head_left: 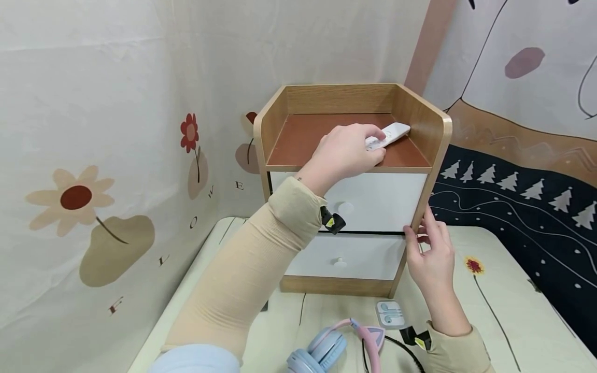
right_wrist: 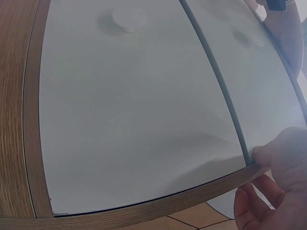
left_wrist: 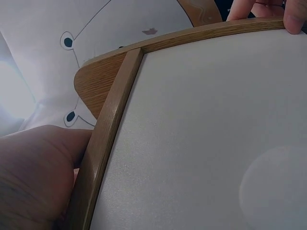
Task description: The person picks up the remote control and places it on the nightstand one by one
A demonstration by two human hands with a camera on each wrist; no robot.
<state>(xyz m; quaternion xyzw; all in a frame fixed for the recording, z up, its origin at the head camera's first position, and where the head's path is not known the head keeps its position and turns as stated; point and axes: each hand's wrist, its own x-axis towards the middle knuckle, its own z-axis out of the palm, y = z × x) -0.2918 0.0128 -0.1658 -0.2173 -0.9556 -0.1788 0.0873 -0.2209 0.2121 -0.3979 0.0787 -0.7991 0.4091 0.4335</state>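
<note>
Over the top tray of a small wooden drawer cabinet (head_left: 275,129), my left hand (head_left: 345,151) holds a white remote control (head_left: 395,133) by its near end, thumb and fingers around it. The remote's far end is close to the cabinet's right wall. My right hand (head_left: 431,254) grips the cabinet's right front edge, its thumb on the front by the gap between the upper drawer (head_left: 378,197) and the lower drawer (head_left: 368,256), its fingers along the side. Both white drawers are closed, each with a round white knob. In the left wrist view, the remote is hidden behind the cabinet's front rim (left_wrist: 103,139).
Blue and pink headphones (head_left: 328,347) with a cat ear lie in front of the cabinet, a black cable (head_left: 406,349) beside them. Near the cabinet's base sits a small case with earphones (head_left: 391,314). Patterned cloth (head_left: 522,197) hangs behind and to both sides.
</note>
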